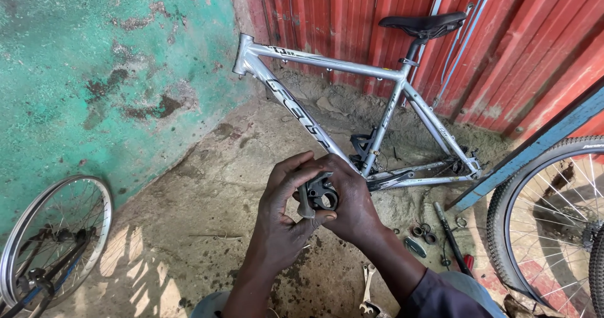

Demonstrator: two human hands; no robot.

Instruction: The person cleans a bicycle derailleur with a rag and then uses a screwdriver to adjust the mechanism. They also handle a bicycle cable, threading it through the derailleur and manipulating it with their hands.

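My left hand (280, 214) and my right hand (352, 208) together hold a small dark metal bicycle part (321, 195) with a round hole, fingers wrapped around it from both sides. Behind my hands a silver bicycle frame (302, 113) with a black saddle (423, 23) and no wheels leans against the red corrugated wall (352, 16). Its black pedal (362, 145) sits just beyond my right hand.
A bare wheel rim (53, 236) stands at the lower left against a green wall (94, 60). A tyred wheel (553, 223) stands at the right. Small rings (425, 233), a dark rod (450, 236) and a spanner (367, 290) lie on the dirt floor.
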